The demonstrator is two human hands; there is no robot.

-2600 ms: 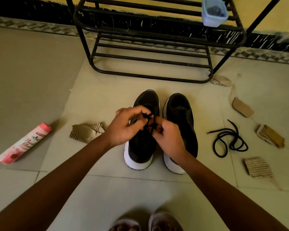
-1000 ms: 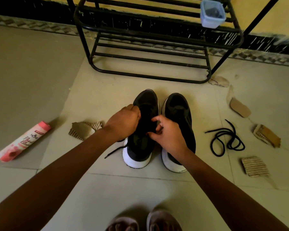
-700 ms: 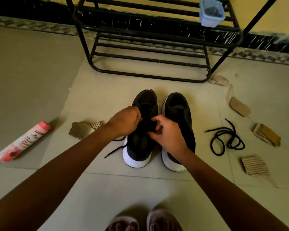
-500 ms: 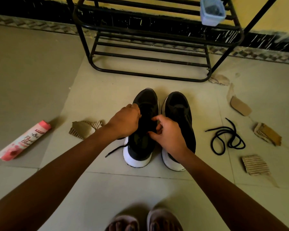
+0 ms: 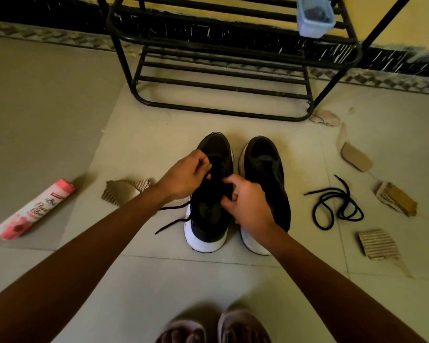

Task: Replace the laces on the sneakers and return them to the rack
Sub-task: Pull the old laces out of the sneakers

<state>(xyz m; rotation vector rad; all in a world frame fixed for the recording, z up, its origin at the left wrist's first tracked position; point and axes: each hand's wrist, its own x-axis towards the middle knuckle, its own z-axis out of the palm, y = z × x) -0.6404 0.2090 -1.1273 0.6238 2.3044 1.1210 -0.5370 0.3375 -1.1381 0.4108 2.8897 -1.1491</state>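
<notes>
Both hands work on the left sneaker [image 5: 212, 219] at frame centre, below the rack [image 5: 221, 82].
I see the left hand [image 5: 186, 177] with curled fingers pinching the lace [image 5: 174, 220] at the eyelets, its end trailing left across the floor. The right hand [image 5: 248, 204] curls its fingers round the sneaker's tongue. The right sneaker [image 5: 265, 167] stands just beside.

The left hand [image 5: 186, 177] and right hand [image 5: 248, 201] cover the lacing of the black, white-soled sneaker [image 5: 208, 219] at centre frame, hiding their grip. The top edge crops the black metal rack [image 5: 208, 110] and pale blue plastic tub [image 5: 315, 21]; the bottom edge, sandalled feet [image 5: 243, 328].
</notes>
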